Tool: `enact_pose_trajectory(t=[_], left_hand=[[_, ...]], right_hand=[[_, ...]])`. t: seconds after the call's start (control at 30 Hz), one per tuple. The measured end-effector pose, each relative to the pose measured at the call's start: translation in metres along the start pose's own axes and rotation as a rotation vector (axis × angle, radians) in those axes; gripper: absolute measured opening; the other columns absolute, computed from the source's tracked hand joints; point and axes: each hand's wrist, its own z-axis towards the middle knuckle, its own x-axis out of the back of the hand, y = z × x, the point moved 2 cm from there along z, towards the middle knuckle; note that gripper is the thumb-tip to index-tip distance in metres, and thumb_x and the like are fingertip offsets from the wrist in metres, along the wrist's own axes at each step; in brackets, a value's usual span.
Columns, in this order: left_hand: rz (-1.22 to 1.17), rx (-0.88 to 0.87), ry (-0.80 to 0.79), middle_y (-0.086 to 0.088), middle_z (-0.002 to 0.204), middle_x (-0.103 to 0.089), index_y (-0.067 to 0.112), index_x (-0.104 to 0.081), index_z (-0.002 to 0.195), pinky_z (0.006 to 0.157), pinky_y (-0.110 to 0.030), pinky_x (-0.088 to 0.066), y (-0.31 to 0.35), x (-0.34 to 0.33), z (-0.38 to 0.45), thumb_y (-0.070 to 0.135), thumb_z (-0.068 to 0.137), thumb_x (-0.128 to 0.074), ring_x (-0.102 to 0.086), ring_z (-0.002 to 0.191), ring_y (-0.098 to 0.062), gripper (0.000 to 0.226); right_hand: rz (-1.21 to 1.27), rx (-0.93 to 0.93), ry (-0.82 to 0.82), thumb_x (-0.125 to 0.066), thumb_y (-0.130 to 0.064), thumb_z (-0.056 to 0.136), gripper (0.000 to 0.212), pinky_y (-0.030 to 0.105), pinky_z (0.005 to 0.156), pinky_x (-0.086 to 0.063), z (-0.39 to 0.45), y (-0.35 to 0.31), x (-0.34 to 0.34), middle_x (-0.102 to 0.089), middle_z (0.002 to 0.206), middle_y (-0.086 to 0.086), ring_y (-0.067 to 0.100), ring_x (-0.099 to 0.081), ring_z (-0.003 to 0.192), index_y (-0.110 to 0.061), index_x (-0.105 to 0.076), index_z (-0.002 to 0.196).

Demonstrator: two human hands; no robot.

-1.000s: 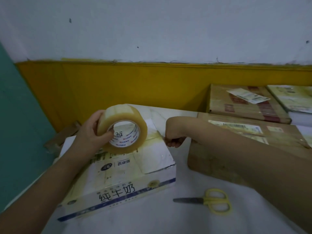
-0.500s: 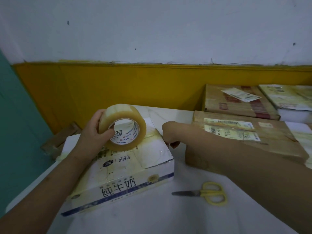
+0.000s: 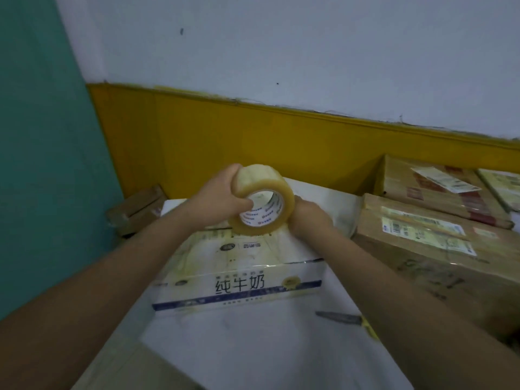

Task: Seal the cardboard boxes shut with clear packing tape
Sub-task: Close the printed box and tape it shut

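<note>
So that a fresh strip can be drawn, the tape roll (image 3: 263, 203) is gripped by the left hand (image 3: 216, 197) above the milk box (image 3: 239, 266), and its rim is seemingly pinched by the right hand (image 3: 308, 218).

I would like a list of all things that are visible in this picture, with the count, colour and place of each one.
tape roll: 1, clear yellowish with white core, held above the milk box's far end
milk box: 1, white with blue stripe, centre of the table
brown boxes: at least 2, with white labels, on the right
pale parcel: 1, far right edge, partly cut off
scissors: 1, yellow handles, on the table right of the milk box, partly hidden by the right arm
small carton: 1, brown, by the wall on the left
table: 1, white
left hand: grips the roll, thumb in the core
right hand: against the roll's right side; fingers hidden
</note>
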Motion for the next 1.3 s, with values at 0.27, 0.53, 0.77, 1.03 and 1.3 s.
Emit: enact_pose_trajectory(t=[0.27,0.53,0.77,1.03,1.3], left_hand=[[1.090,-0.067,-0.345,0.008,0.124,-0.038,0.067,0.009,0.143,0.082,-0.037,-0.056,-0.048,0.149,-0.057,0.024,0.096,-0.058,-0.054,0.094,-0.013,0.092],[1.325,-0.144,-0.366,-0.001,0.149,-0.040,0.043,0.019,0.156,0.064,-0.021,-0.031,-0.114,0.109,-0.091,0.009,0.094,-0.054,-0.049,0.115,-0.019,0.101],[1.414,-0.190,-0.303,-0.006,0.144,-0.045,0.022,0.012,0.160,0.086,-0.038,-0.048,-0.123,0.095,-0.091,0.021,0.095,-0.053,-0.051,0.114,-0.026,0.092],[1.333,-0.090,-0.307,-0.013,0.149,-0.044,0.007,-0.008,0.160,0.100,-0.046,-0.046,-0.114,0.089,-0.078,0.020,0.090,-0.058,-0.051,0.124,-0.029,0.087],[0.998,0.113,-0.179,-0.006,0.108,-0.068,0.019,-0.062,0.127,0.074,-0.037,-0.059,-0.082,0.070,-0.071,0.020,0.087,-0.061,-0.066,0.097,-0.024,0.040]], right_hand=[[-0.274,0.039,0.038,-0.030,-0.024,0.104,0.037,0.043,0.085,-0.047,-0.008,-0.004,0.008,-0.057,0.123,0.013,0.032,-0.058,0.110,-0.015,-0.041,0.138],[-0.296,0.031,0.020,-0.027,-0.022,0.106,0.035,0.048,0.089,-0.053,-0.007,-0.011,0.010,-0.056,0.121,0.015,0.031,-0.058,0.108,-0.010,-0.040,0.136],[-0.143,-0.028,0.049,-0.026,-0.049,0.104,0.064,0.051,0.108,-0.034,-0.021,-0.084,0.002,-0.038,0.148,0.024,0.038,-0.041,0.134,-0.001,-0.033,0.145],[-0.088,0.264,-0.202,-0.005,-0.085,0.082,0.101,0.055,0.120,0.010,-0.013,-0.140,-0.038,0.023,0.163,0.007,0.025,0.019,0.151,-0.020,0.012,0.158],[-0.284,0.340,-0.250,-0.009,-0.064,0.100,0.076,0.051,0.122,-0.010,0.018,-0.132,0.004,-0.015,0.165,0.009,0.026,-0.020,0.150,-0.016,-0.022,0.157]])
